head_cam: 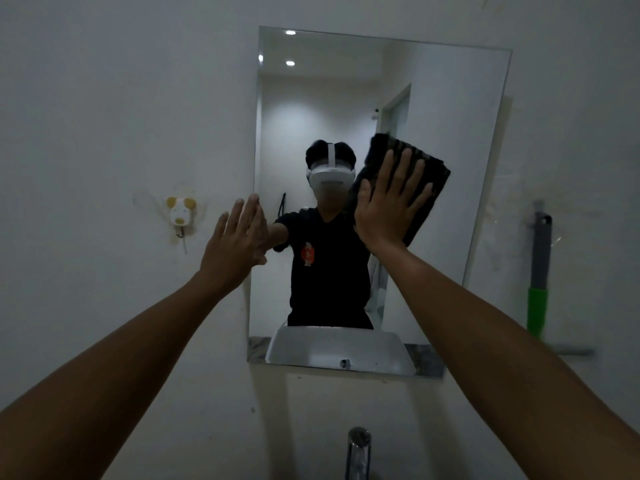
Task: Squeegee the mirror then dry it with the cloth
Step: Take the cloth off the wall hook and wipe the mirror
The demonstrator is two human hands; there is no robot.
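A frameless rectangular mirror (433,109) hangs on the white wall in front of me. My right hand (389,206) lies flat, fingers spread, pressing a dark folded cloth (434,181) against the glass right of centre. My left hand (239,237) is flat with fingers together, resting at the mirror's left edge and holding nothing. A squeegee (538,282) with a grey and green handle hangs on the wall to the right of the mirror, blade end down.
A small animal-shaped wall hook (180,213) sits left of the mirror. A chrome tap (358,452) rises at the bottom centre. The mirror reflects a person, a white basin and a doorway.
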